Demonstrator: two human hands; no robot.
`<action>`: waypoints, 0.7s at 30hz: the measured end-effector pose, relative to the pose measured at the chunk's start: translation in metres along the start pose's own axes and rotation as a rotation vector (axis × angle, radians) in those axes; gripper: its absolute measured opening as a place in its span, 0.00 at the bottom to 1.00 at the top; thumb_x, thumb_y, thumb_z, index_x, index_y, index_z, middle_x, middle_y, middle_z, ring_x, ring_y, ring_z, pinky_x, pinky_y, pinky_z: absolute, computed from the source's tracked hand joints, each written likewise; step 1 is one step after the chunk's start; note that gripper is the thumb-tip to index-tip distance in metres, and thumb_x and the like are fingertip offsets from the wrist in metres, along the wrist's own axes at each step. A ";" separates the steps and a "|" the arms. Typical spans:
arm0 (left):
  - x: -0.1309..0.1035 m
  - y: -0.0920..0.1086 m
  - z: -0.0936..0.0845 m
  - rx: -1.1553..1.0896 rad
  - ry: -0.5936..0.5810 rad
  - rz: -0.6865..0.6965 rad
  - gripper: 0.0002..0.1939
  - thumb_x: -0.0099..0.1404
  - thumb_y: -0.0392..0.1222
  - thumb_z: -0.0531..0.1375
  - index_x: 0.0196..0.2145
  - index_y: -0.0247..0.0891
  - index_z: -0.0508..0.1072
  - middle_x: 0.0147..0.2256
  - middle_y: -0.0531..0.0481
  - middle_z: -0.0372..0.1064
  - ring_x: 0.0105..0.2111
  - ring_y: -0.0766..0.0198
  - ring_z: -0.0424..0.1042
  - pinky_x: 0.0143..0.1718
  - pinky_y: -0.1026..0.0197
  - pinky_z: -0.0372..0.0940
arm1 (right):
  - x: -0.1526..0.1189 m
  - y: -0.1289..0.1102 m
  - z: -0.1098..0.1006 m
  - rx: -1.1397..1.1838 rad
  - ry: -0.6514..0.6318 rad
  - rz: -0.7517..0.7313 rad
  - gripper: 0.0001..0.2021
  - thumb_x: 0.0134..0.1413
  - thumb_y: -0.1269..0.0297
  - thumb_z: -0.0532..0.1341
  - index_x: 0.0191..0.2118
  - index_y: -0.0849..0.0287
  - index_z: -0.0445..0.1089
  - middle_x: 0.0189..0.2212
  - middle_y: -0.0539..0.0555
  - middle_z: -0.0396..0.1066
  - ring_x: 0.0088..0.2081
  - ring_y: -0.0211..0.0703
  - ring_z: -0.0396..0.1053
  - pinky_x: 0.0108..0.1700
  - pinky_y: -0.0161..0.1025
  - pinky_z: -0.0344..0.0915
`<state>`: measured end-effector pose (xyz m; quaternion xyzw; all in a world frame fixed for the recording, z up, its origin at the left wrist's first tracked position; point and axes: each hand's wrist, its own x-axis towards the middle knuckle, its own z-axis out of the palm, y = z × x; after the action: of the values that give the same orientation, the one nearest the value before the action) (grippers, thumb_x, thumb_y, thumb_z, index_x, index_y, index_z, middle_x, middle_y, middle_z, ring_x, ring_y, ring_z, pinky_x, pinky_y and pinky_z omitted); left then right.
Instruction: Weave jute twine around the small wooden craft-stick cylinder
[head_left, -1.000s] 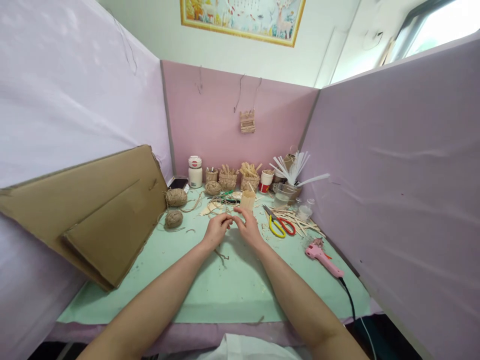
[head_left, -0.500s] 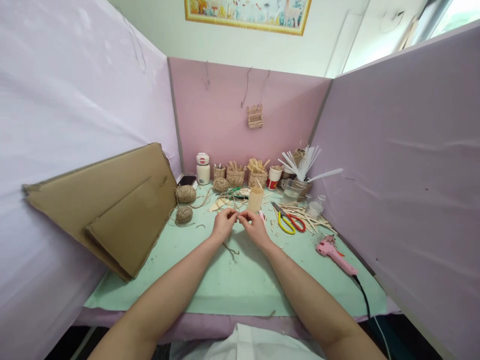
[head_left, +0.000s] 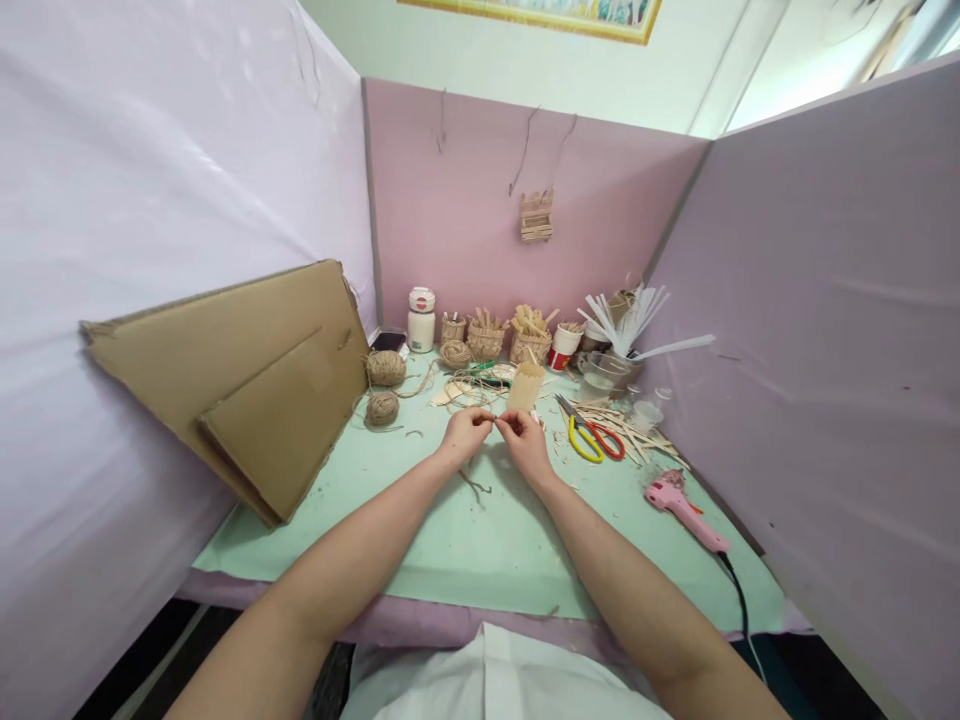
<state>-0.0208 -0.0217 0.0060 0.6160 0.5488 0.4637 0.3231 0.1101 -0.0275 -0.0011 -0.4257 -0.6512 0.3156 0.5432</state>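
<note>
Over the middle of the table my left hand (head_left: 466, 435) and my right hand (head_left: 523, 440) meet fingertip to fingertip. Both are closed in a pinch. Whatever sits between the fingers is too small to make out. Just below my left hand, short strands of brown twine (head_left: 475, 485) show against the green cloth; I cannot tell whether they connect to the fingers. Right behind my right hand stands a small panel of pale wooden sticks (head_left: 526, 386). Scissors (head_left: 589, 432) with one yellow and one red handle lie to the right, blades pointing away, among wooden strips (head_left: 637, 430).
Two twine balls (head_left: 385, 368) (head_left: 382, 408) sit at left, beside leaning cardboard (head_left: 277, 400). A pink glue gun (head_left: 686, 510) with its cord lies at right. Woven baskets of sticks (head_left: 531, 346), a white bottle (head_left: 421, 325) and glue sticks (head_left: 626, 325) line the back. Partition walls enclose the table.
The whole view has shifted, so things appear further right and higher. Both hands keep their pinch close together, with little visible change in their pose.
</note>
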 end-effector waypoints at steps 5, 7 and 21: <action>-0.002 0.000 0.003 -0.019 0.044 -0.075 0.12 0.48 0.31 0.55 0.33 0.33 0.73 0.20 0.55 0.64 0.22 0.69 0.61 0.26 0.66 0.55 | -0.002 -0.001 0.000 0.006 0.038 -0.001 0.12 0.48 0.55 0.59 0.31 0.60 0.66 0.27 0.52 0.68 0.29 0.38 0.63 0.32 0.36 0.59; -0.004 0.002 0.005 -0.121 0.016 -0.116 0.09 0.48 0.31 0.56 0.29 0.33 0.72 0.20 0.55 0.64 0.21 0.69 0.61 0.25 0.66 0.55 | -0.003 -0.002 0.001 -0.002 0.028 0.000 0.13 0.48 0.54 0.59 0.30 0.61 0.67 0.27 0.52 0.68 0.29 0.38 0.63 0.32 0.36 0.59; -0.005 0.014 -0.004 -0.857 -0.169 -0.509 0.03 0.52 0.27 0.59 0.23 0.30 0.69 0.19 0.53 0.61 0.18 0.76 0.59 0.18 0.73 0.53 | -0.003 0.006 -0.002 -0.050 -0.089 -0.050 0.13 0.52 0.61 0.54 0.38 0.58 0.72 0.37 0.55 0.71 0.36 0.42 0.66 0.36 0.39 0.64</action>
<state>-0.0188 -0.0292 0.0187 0.3099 0.4139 0.5024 0.6930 0.1136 -0.0272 -0.0074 -0.4081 -0.6928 0.3044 0.5106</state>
